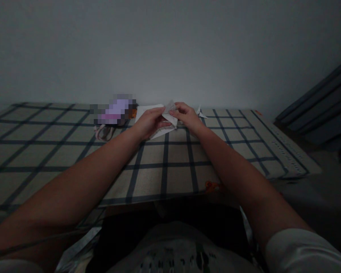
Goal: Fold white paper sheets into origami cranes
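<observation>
Between my two hands is a small piece of folded white paper (170,113), raised a little over the table. My left hand (151,120) grips its left side, thumb and fingers closed on it. On the right edge, my right hand (186,115) pinches the paper between thumb and fingers. Flat white paper (162,132) lies beneath my left hand, partly covered by it. Just past my right hand stands a pointed folded paper shape (201,113), perhaps an origami figure.
A checked cloth (176,178) covers the table, which meets a plain wall (170,49). At the left back lies a blurred-out purple phone-like thing (118,110) with a pale looped strap (104,132). Dark slatted panels (324,102) stand at the right.
</observation>
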`<state>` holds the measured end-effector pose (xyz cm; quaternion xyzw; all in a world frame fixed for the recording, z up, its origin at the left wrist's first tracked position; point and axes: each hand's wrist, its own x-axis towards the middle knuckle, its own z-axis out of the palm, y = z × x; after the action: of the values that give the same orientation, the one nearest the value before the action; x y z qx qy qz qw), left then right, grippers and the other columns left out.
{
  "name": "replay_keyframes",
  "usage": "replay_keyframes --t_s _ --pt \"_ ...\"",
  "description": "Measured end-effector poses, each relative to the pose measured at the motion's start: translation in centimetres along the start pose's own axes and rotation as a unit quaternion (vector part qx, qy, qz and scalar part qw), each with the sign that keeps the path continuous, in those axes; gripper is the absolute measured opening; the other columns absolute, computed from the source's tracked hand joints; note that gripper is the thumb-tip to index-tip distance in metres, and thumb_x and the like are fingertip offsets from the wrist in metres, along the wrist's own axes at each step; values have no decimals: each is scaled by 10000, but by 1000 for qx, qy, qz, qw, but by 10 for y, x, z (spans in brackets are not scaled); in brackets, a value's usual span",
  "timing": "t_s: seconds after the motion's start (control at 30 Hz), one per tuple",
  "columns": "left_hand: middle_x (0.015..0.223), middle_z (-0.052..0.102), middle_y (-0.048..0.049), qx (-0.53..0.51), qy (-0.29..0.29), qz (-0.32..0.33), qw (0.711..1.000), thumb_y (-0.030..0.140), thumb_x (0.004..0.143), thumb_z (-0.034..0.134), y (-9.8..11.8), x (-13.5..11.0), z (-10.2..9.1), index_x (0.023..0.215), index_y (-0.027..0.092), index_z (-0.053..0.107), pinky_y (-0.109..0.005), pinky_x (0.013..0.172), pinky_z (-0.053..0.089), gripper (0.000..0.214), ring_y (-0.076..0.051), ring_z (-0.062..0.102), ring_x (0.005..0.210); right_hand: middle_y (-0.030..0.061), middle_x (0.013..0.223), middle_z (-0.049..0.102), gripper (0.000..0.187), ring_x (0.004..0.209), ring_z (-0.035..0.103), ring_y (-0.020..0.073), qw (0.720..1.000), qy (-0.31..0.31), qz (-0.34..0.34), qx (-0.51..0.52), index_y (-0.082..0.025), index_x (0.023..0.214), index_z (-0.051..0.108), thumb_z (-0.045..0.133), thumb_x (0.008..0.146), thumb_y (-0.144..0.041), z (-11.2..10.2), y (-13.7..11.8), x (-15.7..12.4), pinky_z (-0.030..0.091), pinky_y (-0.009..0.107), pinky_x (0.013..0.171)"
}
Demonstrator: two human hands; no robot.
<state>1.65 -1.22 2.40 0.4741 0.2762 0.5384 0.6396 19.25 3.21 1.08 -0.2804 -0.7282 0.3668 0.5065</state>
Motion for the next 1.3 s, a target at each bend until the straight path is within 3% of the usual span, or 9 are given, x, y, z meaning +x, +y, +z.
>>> replay_keyframes --t_s 0.1,0.2,0.3,0.43,0.6,0.83,0.97,1.1,1.3 --pt "848 723 -79 -13 9 -17 1000 192 917 575 1 2 1 912 90 702 -249 594 602 163 -149 686 690 60 1093 604 314 1099 572 198 998 0 -28 -56 -216 841 700 765 746 -509 -1 -1 0 471 373 980" --pt "806 719 -77 -18 17 -46 999 206 942 525 2 3 1 916 89 695 -243 563 590 208 -146 678 642 81 1143 577 260 1157 539 216 992 25 -38 -115 -210 838 687 732 789 -462 1 -3 -2 515 344 863" --pt "775 713 -73 -18 15 -55 998 215 941 522 3 2 2 923 89 697 -224 549 573 217 -136 669 608 88 1142 558 239 1150 526 221 988 51 -53 -134 -214 848 674 699 819 -449 4 -7 -5 509 294 732" --pt "802 722 -85 -17 -6 -57 998 208 928 517 3 2 0 926 92 711 -228 592 576 227 -140 682 647 73 1048 564 220 1060 540 207 988 67 -55 -127 -215 800 645 693 827 -428 5 -10 -5 497 310 767" --pt "856 730 -104 8 -26 -41 999 253 889 614 0 1 -3 966 88 726 -245 639 580 214 -166 702 733 43 940 567 234 964 548 182 988 75 -37 -127 -209 749 604 707 816 -409 2 -8 -2 454 346 913" --pt "882 733 -98 88 -13 7 996 357 791 789 -6 1 -7 879 108 746 -212 654 567 267 -148 689 771 20 841 550 247 856 536 166 989 61 -57 -120 -208 668 534 685 821 -329 0 -3 0 427 338 875" --pt "879 737 -91 134 -18 22 991 384 754 819 -7 2 -10 924 118 754 -214 677 567 322 -145 687 775 11 831 550 233 846 528 159 991 48 -33 -124 -207 663 522 683 810 -288 0 -4 0 426 331 874" --pt "860 738 -110 107 -17 15 994 346 796 756 -6 4 -10 893 96 737 -238 627 570 269 -167 696 743 5 834 556 212 859 526 161 990 49 -13 -130 -211 702 548 681 824 -323 0 -6 -1 430 337 884" --pt "800 740 -101 58 -34 -13 998 353 889 612 -8 7 -9 896 112 723 -278 615 580 266 -195 706 703 50 952 580 209 957 544 191 991 22 -36 -126 -213 821 633 713 801 -405 -1 -5 -2 464 356 882"
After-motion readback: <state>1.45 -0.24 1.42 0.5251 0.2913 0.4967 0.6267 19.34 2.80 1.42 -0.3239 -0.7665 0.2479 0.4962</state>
